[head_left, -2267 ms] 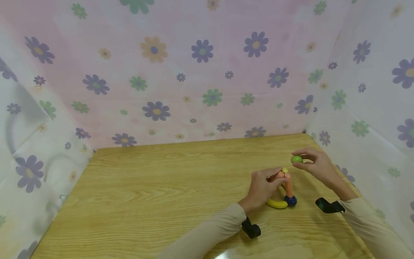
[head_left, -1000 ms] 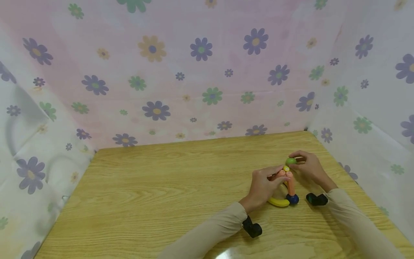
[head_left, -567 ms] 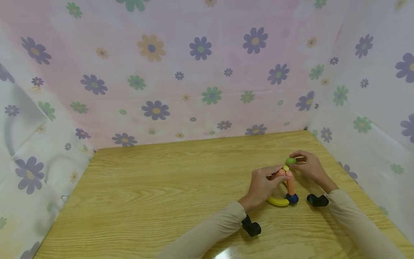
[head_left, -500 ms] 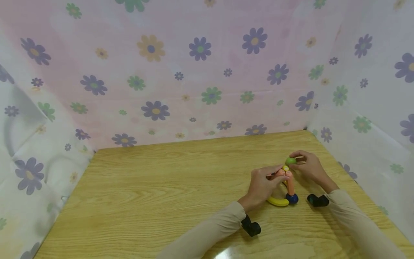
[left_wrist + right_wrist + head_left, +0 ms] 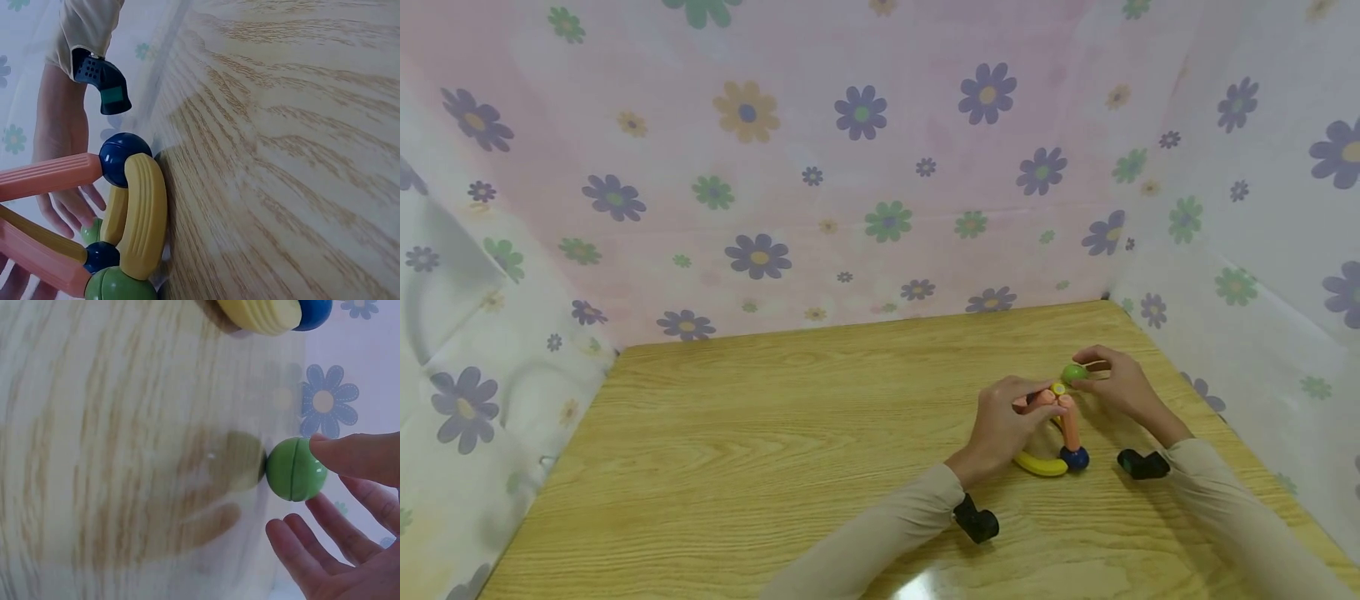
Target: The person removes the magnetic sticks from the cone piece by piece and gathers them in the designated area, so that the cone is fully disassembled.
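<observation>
On the wooden table [image 5: 790,450] stands a small toy frame: orange rods [image 5: 1070,421] rise from a yellow curved piece [image 5: 1040,464] and a blue ball [image 5: 1075,457]. My left hand [image 5: 1037,402] grips the rods at their top, beside a yellow tip [image 5: 1059,389]. My right hand [image 5: 1086,375] pinches a green ball [image 5: 1073,372] right against that tip. The right wrist view has the green ball [image 5: 295,469] between a fingertip [image 5: 356,457] and the other fingers. In the left wrist view the yellow curve [image 5: 144,225], blue ball [image 5: 124,158] and an orange rod [image 5: 50,177] lie close, with another green ball [image 5: 119,287] at the base.
Flowered cloth walls [image 5: 865,167] close the table in at the back, left and right. A black wrist camera sits under each forearm [image 5: 976,522] [image 5: 1142,463]. The toy stands near the table's right side, with bare wood [image 5: 737,433] to its left.
My right hand has carried the green ball down and left from mid-air to the top of the frame. In the last second the left hand's fingers shifted slightly over the rod tops.
</observation>
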`<move>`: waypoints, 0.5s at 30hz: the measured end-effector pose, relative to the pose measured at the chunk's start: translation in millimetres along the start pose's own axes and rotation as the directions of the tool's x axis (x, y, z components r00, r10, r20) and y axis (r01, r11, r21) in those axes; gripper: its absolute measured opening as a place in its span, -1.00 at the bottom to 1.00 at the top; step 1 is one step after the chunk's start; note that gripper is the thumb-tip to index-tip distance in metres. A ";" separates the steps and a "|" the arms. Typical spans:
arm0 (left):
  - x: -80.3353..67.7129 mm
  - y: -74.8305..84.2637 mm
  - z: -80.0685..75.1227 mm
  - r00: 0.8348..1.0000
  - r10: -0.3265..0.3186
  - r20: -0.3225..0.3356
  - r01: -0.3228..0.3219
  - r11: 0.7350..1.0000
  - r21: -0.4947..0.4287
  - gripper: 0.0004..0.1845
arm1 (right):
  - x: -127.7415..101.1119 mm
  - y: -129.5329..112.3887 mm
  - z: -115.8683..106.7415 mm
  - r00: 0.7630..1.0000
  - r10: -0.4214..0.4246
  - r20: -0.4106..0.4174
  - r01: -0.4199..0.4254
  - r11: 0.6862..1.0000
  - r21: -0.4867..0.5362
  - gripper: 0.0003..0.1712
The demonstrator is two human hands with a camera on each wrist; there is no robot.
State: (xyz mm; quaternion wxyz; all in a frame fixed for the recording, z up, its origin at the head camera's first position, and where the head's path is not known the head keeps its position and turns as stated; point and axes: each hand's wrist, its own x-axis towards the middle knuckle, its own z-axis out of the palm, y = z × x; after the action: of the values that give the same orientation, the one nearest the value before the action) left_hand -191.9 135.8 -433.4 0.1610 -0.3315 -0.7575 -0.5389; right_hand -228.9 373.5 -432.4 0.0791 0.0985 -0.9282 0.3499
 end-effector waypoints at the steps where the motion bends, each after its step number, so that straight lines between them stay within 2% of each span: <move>1: -0.1 0.4 -0.7 1.000 -0.021 0.003 0.021 1.000 0.010 -0.64 | -0.8 -1.6 -1.0 1.000 0.004 0.006 -0.004 1.000 -0.006 -0.57; 6: -0.4 2.9 -4.9 0.995 -0.100 0.015 0.099 0.992 0.076 -0.68 | -4.0 -8.7 -7.6 0.999 -0.008 0.039 0.009 0.999 -0.034 -0.56; 10: -0.1 5.6 -9.8 0.994 -0.106 0.029 0.103 0.992 0.076 -0.70 | -4.7 -12.8 -12.6 0.999 -0.024 0.038 0.025 0.999 -0.031 -0.59; 15: -0.5 6.7 -15.2 0.992 -0.115 0.044 0.114 0.993 0.029 -0.76 | -7.0 -23.4 -15.8 0.999 -0.045 0.026 0.045 0.999 0.003 -0.64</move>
State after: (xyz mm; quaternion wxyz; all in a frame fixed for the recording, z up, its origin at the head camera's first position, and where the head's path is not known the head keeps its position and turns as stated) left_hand -188.7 122.9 -423.4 0.1168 -0.2976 -0.7857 -0.5296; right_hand -215.4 367.7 -407.3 0.0748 0.1240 -0.9262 0.3480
